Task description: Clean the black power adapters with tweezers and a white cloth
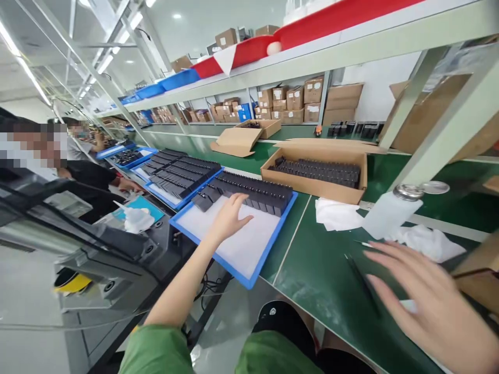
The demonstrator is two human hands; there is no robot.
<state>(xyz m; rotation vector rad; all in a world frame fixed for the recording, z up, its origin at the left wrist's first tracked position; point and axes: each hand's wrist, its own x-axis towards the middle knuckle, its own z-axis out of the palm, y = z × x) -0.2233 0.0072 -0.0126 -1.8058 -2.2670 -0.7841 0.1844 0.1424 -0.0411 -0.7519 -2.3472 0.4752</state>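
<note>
Left hand (230, 218): open, empty, palm down on the blue tray (270, 249), fingertips at the black parts (249, 195) ranked upright at its far end, within reach. Right hand (432, 306): open, empty, spread over green worktop (312, 270) beside thin black tool (360, 283)

Sitting open on the green bench top (319, 270), a brown cardboard box (307, 187), holding rows of small black parts. Lying just beside it, a crumpled white cloth (337, 214) and a tilted white plastic bottle with a metal cap (385, 215). Stretching away to the left, more blue-rimmed trays (199, 189) packed with black parts. Running overhead, a pale shelf carrying long red bins (331, 21) and blue bins (179, 79). Stacking up at the back, small brown cartons (296, 98). Sitting farther down the line, a person in a dark top (89, 176).
</note>
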